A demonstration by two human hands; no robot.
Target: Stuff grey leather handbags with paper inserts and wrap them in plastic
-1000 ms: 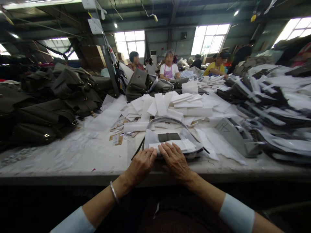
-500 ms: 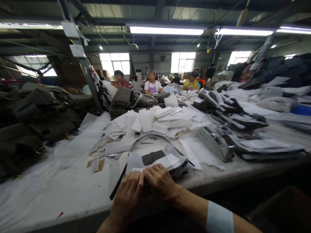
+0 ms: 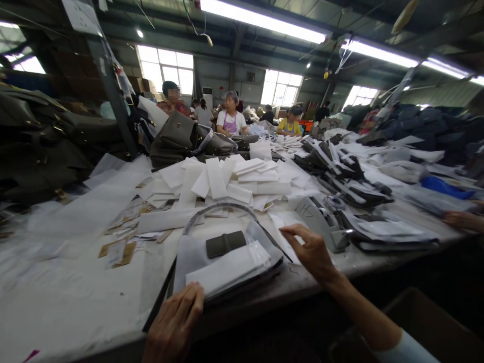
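A flat dark grey bag (image 3: pixel 236 287) lies at the table's near edge, wrapped with white sheeting. On top rest a folded white foam sheet (image 3: pixel 227 267) and a small dark grey folded piece (image 3: pixel 226 244). A wrapped handle (image 3: pixel 223 205) arches away behind it. My left hand (image 3: pixel 176 312) is closed on the bag's near left corner, fingertips against the foam sheet; its thumb is hidden. To the right of the bag, my right hand (image 3: pixel 312 252) is raised with nothing visible in its loosely spread fingers. Just beyond it stands a grey tape dispenser (image 3: pixel 321 222).
White foam strips (image 3: pixel 227 184) lie heaped behind the bag. Wrapped dark pieces (image 3: pixel 389 232) are stacked at right; finished-looking dark bags (image 3: pixel 174 138) stand behind. Brown cards (image 3: pixel 117 252) lie left. Another person's hand (image 3: pixel 461 220) shows at far right. Several people work across the table.
My right hand has left the bag's near edge and moved right, toward the tape dispenser. My left hand stays at the bag's corner. The view has shifted and tilted.
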